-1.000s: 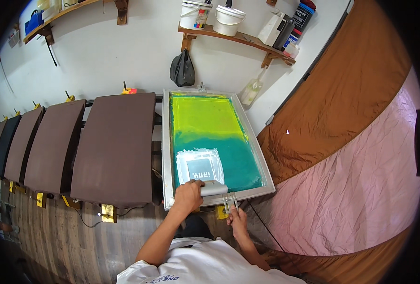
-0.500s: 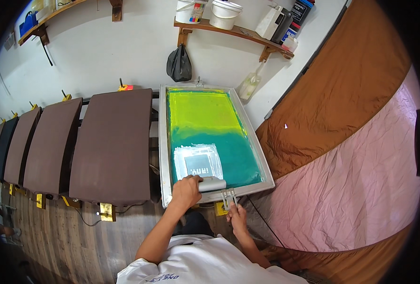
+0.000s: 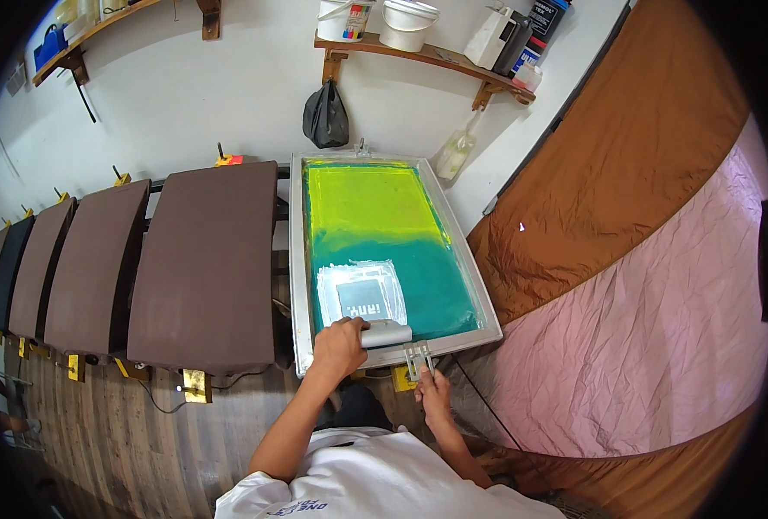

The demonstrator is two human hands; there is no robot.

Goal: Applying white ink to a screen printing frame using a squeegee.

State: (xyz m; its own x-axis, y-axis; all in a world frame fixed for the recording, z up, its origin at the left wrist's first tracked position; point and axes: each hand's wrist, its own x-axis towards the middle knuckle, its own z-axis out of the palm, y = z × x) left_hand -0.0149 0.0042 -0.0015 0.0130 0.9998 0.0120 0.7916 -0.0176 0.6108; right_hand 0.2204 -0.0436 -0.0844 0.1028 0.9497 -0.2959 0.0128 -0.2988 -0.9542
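Note:
In front of me lies a screen printing frame (image 3: pixel 488 298), its mesh yellow-green at the far end and teal nearer. A white-edged patch of ink (image 3: pixel 325 298) surrounds a stencil near its front left. My left hand (image 3: pixel 341 348) is closed round the left end of a grey squeegee (image 3: pixel 388 334), which rests on the mesh by the front rim. My right hand (image 3: pixel 434 394) is closed on the lower part of a metal bracket (image 3: pixel 417 356) at the frame's front edge. What lies under the frame is hidden.
Left of the frame stand several boards covered in brown cloth (image 3: pixel 207 268), with yellow clamps (image 3: pixel 197 387) at their ends. A brown and pink fabric sheet (image 3: pixel 609 346) hangs close on the right. Above, a wall shelf (image 3: pixel 436 57) holds white buckets (image 3: pixel 408 26) and bottles.
Almost nothing differs. The view has shifted very slightly; both hands keep their holds, and the squeegee stays by the front rim.

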